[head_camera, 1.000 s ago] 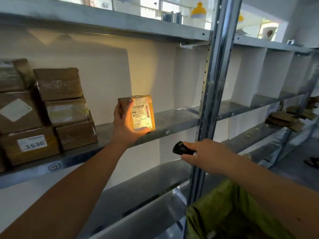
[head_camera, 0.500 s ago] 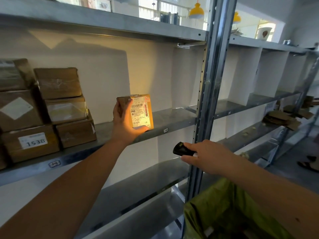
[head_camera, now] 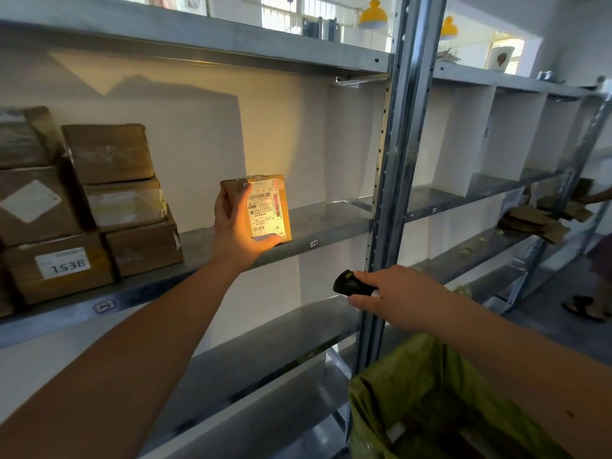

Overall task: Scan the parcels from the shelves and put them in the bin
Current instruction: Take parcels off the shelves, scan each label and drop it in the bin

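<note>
Scan step | our left hand (head_camera: 240,226) kept gripping the parcel (head_camera: 265,207) upright above the shelf (head_camera: 331,223) | right hand (head_camera: 394,298) kept clutching the scanner (head_camera: 347,283), its light still on the label | nothing shifted; bin (head_camera: 430,402) drop pending

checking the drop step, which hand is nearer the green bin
Right. The right hand, holding the scanner, hovers just above the green bin; the left hand is up at the shelf holding the parcel.

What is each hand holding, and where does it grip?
The left hand grips the small parcel by its left side and bottom edge. The right hand holds the black scanner by its rear end.
</note>
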{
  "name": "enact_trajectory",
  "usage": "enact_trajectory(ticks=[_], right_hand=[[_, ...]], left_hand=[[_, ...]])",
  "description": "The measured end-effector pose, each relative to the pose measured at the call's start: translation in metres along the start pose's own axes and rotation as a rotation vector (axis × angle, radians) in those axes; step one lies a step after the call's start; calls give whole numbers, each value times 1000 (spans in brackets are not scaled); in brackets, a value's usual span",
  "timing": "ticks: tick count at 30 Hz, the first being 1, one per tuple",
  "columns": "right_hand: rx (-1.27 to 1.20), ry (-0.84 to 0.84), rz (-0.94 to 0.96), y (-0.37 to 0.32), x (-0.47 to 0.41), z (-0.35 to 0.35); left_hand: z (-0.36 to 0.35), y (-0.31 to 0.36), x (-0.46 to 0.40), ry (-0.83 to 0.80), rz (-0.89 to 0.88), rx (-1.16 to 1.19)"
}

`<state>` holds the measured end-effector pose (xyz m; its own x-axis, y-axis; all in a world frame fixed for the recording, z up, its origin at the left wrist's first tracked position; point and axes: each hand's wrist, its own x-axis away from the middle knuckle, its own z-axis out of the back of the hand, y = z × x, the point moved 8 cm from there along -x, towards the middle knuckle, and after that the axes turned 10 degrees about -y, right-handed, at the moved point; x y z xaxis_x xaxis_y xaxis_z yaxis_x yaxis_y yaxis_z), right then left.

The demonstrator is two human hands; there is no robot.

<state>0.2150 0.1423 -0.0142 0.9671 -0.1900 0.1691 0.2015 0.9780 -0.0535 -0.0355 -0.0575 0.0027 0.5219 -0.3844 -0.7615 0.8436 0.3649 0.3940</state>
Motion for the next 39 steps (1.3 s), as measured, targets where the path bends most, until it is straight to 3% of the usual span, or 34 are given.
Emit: enact_trajectory(ticks=[4, 7, 9, 16, 29, 39], right_hand=[[-3, 22, -17, 7, 2, -1], [4, 22, -36, 10, 4, -1], [-3, 23, -35, 11, 5, 0], [23, 28, -37, 12, 9, -1], [-21, 23, -38, 15, 17, -3], [13, 44, -38, 8, 17, 5]], left_hand=[[-1, 5, 0, -20, 2, 48], [-7, 0, -7, -117, 146, 77], [-8, 0, -9, -95, 46, 206], [-5, 0, -4, -4, -9, 26], [-7, -6, -9, -13, 31, 105], [0, -3, -13, -3, -15, 18]])
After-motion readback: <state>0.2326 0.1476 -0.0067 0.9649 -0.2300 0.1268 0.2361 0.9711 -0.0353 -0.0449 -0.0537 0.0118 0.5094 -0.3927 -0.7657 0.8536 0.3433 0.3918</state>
